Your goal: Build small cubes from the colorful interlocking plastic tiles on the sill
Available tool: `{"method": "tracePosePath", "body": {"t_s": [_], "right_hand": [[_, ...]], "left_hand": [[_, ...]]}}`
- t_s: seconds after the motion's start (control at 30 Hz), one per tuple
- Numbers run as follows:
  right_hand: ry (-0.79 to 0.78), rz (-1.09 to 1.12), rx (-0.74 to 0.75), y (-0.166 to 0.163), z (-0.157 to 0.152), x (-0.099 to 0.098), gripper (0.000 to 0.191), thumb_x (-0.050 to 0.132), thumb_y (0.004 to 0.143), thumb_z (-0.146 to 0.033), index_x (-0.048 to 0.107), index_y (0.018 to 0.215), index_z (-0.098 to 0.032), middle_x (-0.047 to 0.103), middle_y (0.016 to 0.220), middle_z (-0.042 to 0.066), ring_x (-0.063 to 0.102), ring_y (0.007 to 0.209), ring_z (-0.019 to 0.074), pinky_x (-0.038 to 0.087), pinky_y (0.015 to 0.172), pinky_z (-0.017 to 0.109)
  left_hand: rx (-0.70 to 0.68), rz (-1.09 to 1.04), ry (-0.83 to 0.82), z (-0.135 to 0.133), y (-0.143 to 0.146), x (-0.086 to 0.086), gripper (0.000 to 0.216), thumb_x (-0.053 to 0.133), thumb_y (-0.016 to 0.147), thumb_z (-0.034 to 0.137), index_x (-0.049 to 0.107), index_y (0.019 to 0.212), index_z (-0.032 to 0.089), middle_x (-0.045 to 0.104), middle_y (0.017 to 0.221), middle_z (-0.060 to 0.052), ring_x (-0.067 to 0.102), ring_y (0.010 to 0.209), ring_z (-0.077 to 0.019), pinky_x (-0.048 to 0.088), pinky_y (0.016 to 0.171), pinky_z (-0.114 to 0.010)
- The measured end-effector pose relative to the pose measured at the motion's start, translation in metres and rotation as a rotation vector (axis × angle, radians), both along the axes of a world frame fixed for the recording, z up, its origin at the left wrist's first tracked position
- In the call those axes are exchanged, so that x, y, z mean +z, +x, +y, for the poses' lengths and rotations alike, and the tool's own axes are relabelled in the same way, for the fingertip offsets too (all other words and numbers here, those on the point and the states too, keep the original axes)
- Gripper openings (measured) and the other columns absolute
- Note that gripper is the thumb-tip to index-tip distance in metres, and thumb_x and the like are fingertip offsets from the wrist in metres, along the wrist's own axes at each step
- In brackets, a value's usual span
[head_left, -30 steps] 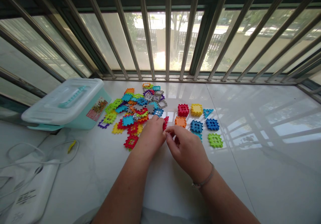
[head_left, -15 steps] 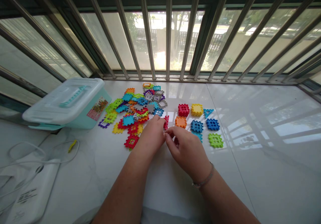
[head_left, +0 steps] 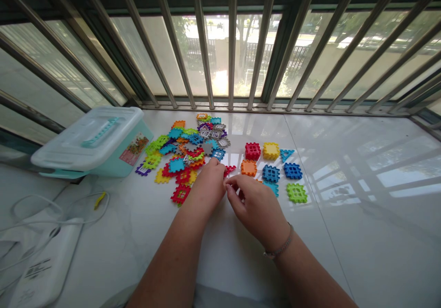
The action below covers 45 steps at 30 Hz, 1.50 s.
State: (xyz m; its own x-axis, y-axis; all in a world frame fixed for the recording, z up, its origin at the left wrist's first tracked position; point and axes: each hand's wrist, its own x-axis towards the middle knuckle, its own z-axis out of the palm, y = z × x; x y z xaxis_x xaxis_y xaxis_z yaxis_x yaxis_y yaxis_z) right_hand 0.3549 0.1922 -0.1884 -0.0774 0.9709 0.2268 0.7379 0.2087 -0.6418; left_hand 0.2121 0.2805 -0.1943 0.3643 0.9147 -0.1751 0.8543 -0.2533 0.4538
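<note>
A red toothed building tile (head_left: 229,170) shows just beyond my fingers, mostly covered by them. My left hand (head_left: 214,177) is closed on it from the left, its fingertips hidden behind the hand. From the right, my right hand (head_left: 257,200) meets it with thumb and fingers pinched together at the tile's near side. Left of my hands lies a loose heap of mixed tiles, among them a red window tile (head_left: 180,194). To the right are sorted tiles: a red stack (head_left: 252,151), a yellow stack (head_left: 271,151), an orange tile (head_left: 248,168) and blue window tiles (head_left: 270,173).
A turquoise box (head_left: 119,154) with a clear lid stands at the left. A white power strip (head_left: 48,266) and cables lie in front of it. Metal bars (head_left: 232,46) rise behind the tiles. A green tile (head_left: 296,193) and a blue triangle (head_left: 286,155) lie rightmost.
The red tile between my hands has turned from standing upright to a flatter, tilted pose. Both hands stay in nearly the same place.
</note>
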Motion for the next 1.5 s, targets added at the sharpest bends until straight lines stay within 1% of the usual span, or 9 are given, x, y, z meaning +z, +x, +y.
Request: {"method": "tracePosePath", "body": {"t_s": [0.1, 0.43, 0.6, 0.8, 1.0, 1.13, 1.27, 1.4, 1.5], "right_hand": [[0.009, -0.006, 0.004, -0.0004, 0.0002, -0.0005, 0.01, 0.062, 0.107, -0.024, 0.071, 0.104, -0.023, 0.077, 0.096, 0.002, 0.069, 0.08, 0.0176, 0.042, 0.073, 0.03], [0.0, -0.018, 0.013, -0.0019, 0.0002, -0.0022, 0.009, 0.062, 0.107, -0.024, 0.071, 0.105, -0.023, 0.076, 0.093, 0.001, 0.068, 0.078, 0.0173, 0.041, 0.072, 0.03], [-0.008, -0.031, 0.023, -0.0023, 0.0007, -0.003, 0.008, 0.063, 0.106, -0.023, 0.071, 0.105, -0.024, 0.076, 0.094, 0.001, 0.068, 0.077, 0.0171, 0.041, 0.071, 0.03], [-0.026, -0.046, 0.042, -0.0026, 0.0009, -0.0041, 0.008, 0.064, 0.106, -0.022, 0.071, 0.106, -0.024, 0.077, 0.095, 0.001, 0.067, 0.077, 0.0172, 0.041, 0.072, 0.031], [-0.044, -0.074, 0.052, -0.0031, 0.0012, -0.0047, 0.007, 0.064, 0.105, -0.022, 0.071, 0.105, -0.024, 0.076, 0.094, 0.001, 0.067, 0.078, 0.018, 0.04, 0.071, 0.031], [-0.049, -0.089, 0.056, -0.0034, 0.0012, -0.0046, 0.006, 0.065, 0.105, -0.022, 0.07, 0.106, -0.024, 0.075, 0.092, 0.001, 0.067, 0.078, 0.0185, 0.039, 0.071, 0.031], [-0.047, -0.108, 0.058, -0.0032, 0.0012, -0.0049, 0.006, 0.065, 0.105, -0.022, 0.07, 0.105, -0.024, 0.075, 0.091, 0.001, 0.067, 0.078, 0.0189, 0.039, 0.07, 0.032], [-0.044, -0.11, 0.059, -0.0026, 0.0009, -0.005, 0.006, 0.065, 0.105, -0.022, 0.071, 0.106, -0.024, 0.075, 0.092, 0.001, 0.067, 0.078, 0.0188, 0.039, 0.07, 0.032], [-0.043, -0.111, 0.06, -0.0022, 0.0006, -0.0051, 0.006, 0.065, 0.105, -0.023, 0.071, 0.106, -0.024, 0.075, 0.092, 0.001, 0.067, 0.077, 0.0186, 0.039, 0.07, 0.032]], "left_hand": [[0.005, -0.007, -0.008, 0.0004, -0.0005, -0.0008, 0.014, 0.065, 0.087, 0.017, 0.07, 0.098, 0.023, 0.074, 0.12, -0.009, 0.064, 0.11, -0.0266, 0.05, 0.094, -0.035], [0.001, 0.017, 0.026, 0.0018, -0.002, -0.0025, 0.009, 0.062, 0.091, 0.014, 0.067, 0.088, 0.021, 0.073, 0.123, -0.01, 0.064, 0.103, -0.0224, 0.047, 0.089, -0.032], [-0.019, 0.074, 0.052, 0.0029, -0.0015, -0.0017, 0.014, 0.058, 0.092, 0.011, 0.065, 0.083, 0.02, 0.071, 0.124, -0.01, 0.065, 0.097, -0.0202, 0.046, 0.083, -0.031], [-0.033, 0.114, 0.058, 0.0021, -0.0008, 0.0008, 0.019, 0.053, 0.093, 0.008, 0.063, 0.082, 0.021, 0.071, 0.124, -0.009, 0.065, 0.096, -0.019, 0.045, 0.081, -0.03], [-0.028, 0.157, 0.072, 0.0002, -0.0009, 0.0016, 0.016, 0.054, 0.095, 0.011, 0.065, 0.088, 0.02, 0.069, 0.125, -0.011, 0.065, 0.096, -0.0202, 0.043, 0.079, -0.031], [-0.026, 0.173, 0.073, 0.0007, -0.0009, 0.0012, 0.019, 0.053, 0.096, 0.011, 0.07, 0.092, 0.019, 0.07, 0.119, -0.011, 0.064, 0.092, -0.0209, 0.041, 0.076, -0.032], [-0.025, 0.175, 0.067, 0.0035, -0.0002, -0.0009, 0.021, 0.054, 0.096, 0.012, 0.074, 0.098, 0.018, 0.071, 0.115, -0.012, 0.065, 0.093, -0.0228, 0.042, 0.077, -0.033], [-0.023, 0.189, 0.067, 0.0055, 0.0004, -0.0033, 0.021, 0.055, 0.097, 0.013, 0.075, 0.098, 0.018, 0.072, 0.114, -0.013, 0.065, 0.093, -0.0234, 0.043, 0.079, -0.033], [-0.022, 0.184, 0.068, 0.0054, 0.0003, -0.0033, 0.021, 0.055, 0.098, 0.013, 0.076, 0.102, 0.018, 0.072, 0.115, -0.013, 0.065, 0.096, -0.0245, 0.044, 0.08, -0.034]]}}
